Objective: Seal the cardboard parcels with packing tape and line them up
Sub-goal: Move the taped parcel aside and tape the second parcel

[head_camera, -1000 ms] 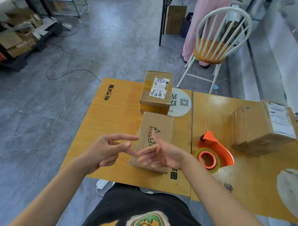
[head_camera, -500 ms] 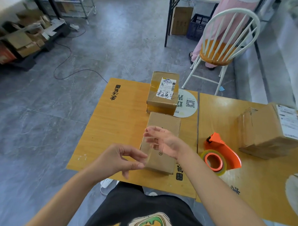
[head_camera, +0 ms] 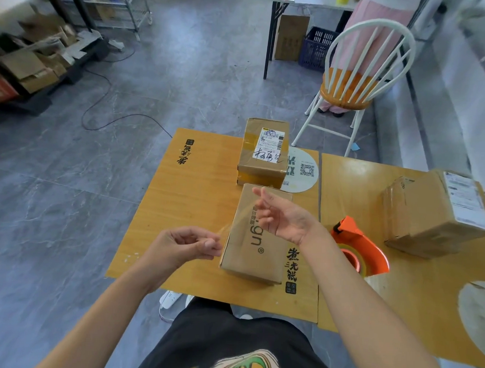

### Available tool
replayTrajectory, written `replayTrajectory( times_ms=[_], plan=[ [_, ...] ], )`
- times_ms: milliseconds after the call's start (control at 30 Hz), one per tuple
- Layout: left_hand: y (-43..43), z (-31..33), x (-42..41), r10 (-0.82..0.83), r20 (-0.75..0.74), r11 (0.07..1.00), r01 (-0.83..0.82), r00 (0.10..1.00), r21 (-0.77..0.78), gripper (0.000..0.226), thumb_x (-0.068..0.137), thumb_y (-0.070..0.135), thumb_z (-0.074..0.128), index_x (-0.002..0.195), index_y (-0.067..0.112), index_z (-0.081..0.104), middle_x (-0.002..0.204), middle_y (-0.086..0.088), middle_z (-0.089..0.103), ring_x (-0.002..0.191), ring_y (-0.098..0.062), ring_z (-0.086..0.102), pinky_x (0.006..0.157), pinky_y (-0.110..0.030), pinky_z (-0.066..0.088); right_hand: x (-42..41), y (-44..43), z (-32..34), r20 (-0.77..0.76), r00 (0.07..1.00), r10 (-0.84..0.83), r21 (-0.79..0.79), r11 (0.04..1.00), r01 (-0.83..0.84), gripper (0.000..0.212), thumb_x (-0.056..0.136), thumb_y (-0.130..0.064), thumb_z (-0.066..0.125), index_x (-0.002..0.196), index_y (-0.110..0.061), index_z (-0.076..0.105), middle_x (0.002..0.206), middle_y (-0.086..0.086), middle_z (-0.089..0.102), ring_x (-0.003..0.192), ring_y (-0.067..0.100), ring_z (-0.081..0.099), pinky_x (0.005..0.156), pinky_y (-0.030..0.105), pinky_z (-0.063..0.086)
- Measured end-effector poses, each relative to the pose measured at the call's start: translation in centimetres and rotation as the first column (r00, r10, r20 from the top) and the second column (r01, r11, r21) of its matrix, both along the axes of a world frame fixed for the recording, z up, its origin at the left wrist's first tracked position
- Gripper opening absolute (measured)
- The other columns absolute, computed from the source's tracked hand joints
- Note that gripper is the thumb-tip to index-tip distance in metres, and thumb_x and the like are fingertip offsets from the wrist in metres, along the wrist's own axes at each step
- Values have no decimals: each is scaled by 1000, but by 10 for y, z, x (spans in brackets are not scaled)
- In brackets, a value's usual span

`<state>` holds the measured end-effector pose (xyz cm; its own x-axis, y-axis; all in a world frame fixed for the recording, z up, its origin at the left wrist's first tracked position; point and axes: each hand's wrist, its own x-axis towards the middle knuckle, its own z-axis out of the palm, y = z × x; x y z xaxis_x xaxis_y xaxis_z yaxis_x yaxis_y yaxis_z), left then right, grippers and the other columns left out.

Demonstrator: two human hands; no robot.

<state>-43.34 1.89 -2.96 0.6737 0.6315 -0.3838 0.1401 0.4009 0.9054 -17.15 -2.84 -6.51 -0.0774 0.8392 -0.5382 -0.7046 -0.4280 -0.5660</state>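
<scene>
The left hand point(head_camera: 187, 245) hangs over the left desk point(head_camera: 196, 187) near its front edge, fingers curled, thumb and forefinger pinching one end of a clear strip of tape point(head_camera: 240, 211). The strip runs up and to the right across the near box point(head_camera: 254, 240), which lies lengthwise by the desk's right edge, its front end close to the front edge. The far box point(head_camera: 262, 154), with a white label on top, sits behind it at the back edge, the two nearly touching end to end. The right hand point(head_camera: 280, 214) is raised above the near box, palm turned inward, fingers loosely curled, its fingertips holding the strip's other end. On the right desk point(head_camera: 355, 186) an orange dispenser point(head_camera: 358, 248) stands near the left edge, and a third box point(head_camera: 434, 211) rests by the back right corner.
</scene>
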Motion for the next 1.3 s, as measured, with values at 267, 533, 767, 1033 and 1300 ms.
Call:
replayTrajectory(
  times_ms=[267,533,767,1033,1300],
  plan=[
    [11,-3,9,-7,44,1000,8,999,-24,54,54,38,95,94,6,79,100,-23,74,95,-29,73,85,-28,57,17,-1,10,-144,990,-10,41,999,16,31,81,-35,74,94,-9,63,78,3,53,66,11,46,55,19,45],
    [4,-6,6,-89,-61,994,93,994,62,30,77,-5,75,105,3,73,103,-12,76,104,-24,71,85,-22,56,-2,14,15,556,828,73,-22,997,-74,54,74,6,79,119,-9,53,66,-3,47,61,11,44,55,20,44],
    [0,-11,-2,-110,-91,991,116,990,61,32,79,-2,76,110,3,72,104,-9,76,104,-19,71,83,-18,55,-7,16,10,770,634,65,-39,998,-55,24,93,-11,65,115,-12,57,80,6,60,60,8,53,56,18,45],
    [0,-21,-9,29,-103,992,-16,994,121,20,84,12,73,99,1,76,93,-11,77,93,-24,74,79,-19,56,3,12,15,855,491,169,-99,981,-165,28,89,-18,72,108,-7,54,83,8,75,64,7,66,58,20,51],
    [-4,-45,-12,46,-82,996,-40,996,77,28,77,4,81,104,8,76,86,-21,73,88,-34,72,87,-34,59,3,13,9,873,463,151,-83,983,-164,11,90,-4,67,100,-2,66,83,7,68,72,11,64,64,17,54]
  ],
)
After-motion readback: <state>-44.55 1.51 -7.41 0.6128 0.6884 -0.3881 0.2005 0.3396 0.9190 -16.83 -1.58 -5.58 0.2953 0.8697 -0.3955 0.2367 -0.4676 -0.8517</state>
